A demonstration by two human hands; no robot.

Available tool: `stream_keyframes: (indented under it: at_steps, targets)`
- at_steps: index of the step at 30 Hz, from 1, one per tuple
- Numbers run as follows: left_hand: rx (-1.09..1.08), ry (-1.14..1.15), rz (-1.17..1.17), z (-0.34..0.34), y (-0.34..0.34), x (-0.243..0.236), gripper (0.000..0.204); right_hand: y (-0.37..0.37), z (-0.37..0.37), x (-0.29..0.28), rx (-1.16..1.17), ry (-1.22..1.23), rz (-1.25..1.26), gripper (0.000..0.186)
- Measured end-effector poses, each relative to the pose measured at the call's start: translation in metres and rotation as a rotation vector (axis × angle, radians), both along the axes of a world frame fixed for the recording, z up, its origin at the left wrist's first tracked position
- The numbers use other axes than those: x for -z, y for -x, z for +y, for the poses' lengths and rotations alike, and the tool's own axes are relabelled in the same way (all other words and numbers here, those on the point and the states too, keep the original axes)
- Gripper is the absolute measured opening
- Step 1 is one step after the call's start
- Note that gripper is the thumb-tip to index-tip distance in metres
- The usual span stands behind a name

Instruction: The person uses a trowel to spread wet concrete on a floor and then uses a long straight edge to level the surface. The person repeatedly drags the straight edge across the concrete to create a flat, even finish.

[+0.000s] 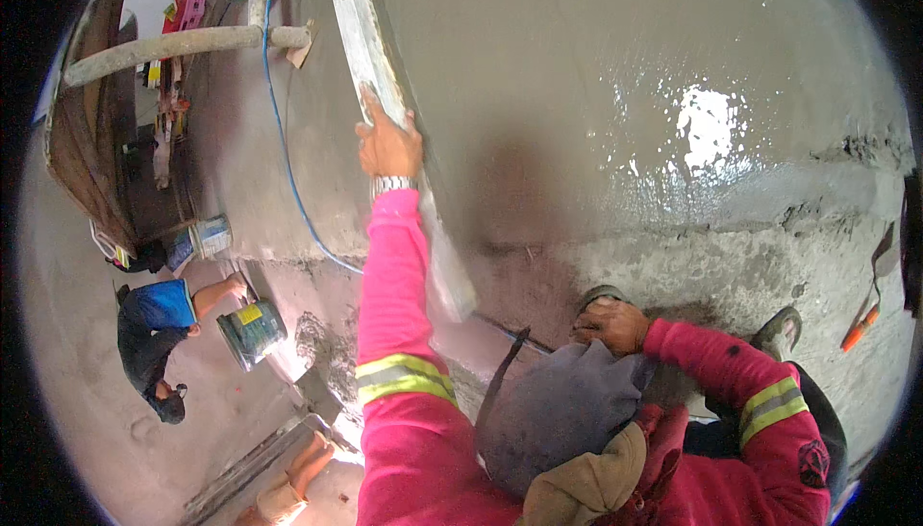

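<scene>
My left arm, in a pink sleeve with a reflective band, stretches forward. My left hand (389,146) is closed round a long, pale, cement-smeared straightedge (361,21), its index finger lying along the top. The bar slants across wet grey mortar (500,55), its near end beside my forearm. My right arm is bent, and my right hand (613,324) has its fingers curled low by a dark shoe tip (602,292). What lies under that palm is hidden. Grey cloth (567,411) covers part of the view below my hands.
A blue cord (288,161) runs left of the straightedge. A rough pole (173,53) crosses the upper left. Another person (149,353) bends beside a dark bucket (252,334). An orange-handled trowel (860,329) lies at right, beyond my sandalled foot (779,334). Another person's bare limb (306,463) shows below.
</scene>
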State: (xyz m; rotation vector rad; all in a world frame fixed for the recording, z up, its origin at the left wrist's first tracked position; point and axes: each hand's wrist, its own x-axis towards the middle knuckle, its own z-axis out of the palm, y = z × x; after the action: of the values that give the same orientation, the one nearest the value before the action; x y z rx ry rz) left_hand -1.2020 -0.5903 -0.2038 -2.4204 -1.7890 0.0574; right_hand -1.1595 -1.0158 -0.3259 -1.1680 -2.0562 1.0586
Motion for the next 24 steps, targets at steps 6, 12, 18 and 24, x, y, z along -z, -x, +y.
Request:
stream_keyframes:
  at_steps: [6, 12, 18, 24]
  targets:
    - [-0.013, -0.004, -0.02, 0.049, -0.01, -0.007, 0.084, 0.0, 0.003, -0.008, 0.07, -0.135, 0.063, 0.033]
    - [0.023, 0.022, 0.013, 0.053, -0.019, -0.013, 0.084, 0.002, 0.003, -0.005, 0.071, -0.099, 0.056, 0.032]
    - [0.067, 0.045, -0.039, -0.002, -0.004, -0.004, 0.088, -0.003, 0.002, -0.007, 0.0, -0.053, -0.025, 0.035]
    - [0.053, -0.007, -0.015, 0.055, -0.014, -0.005, 0.089, 0.008, -0.002, 0.002, -0.004, -0.094, 0.034, 0.039]
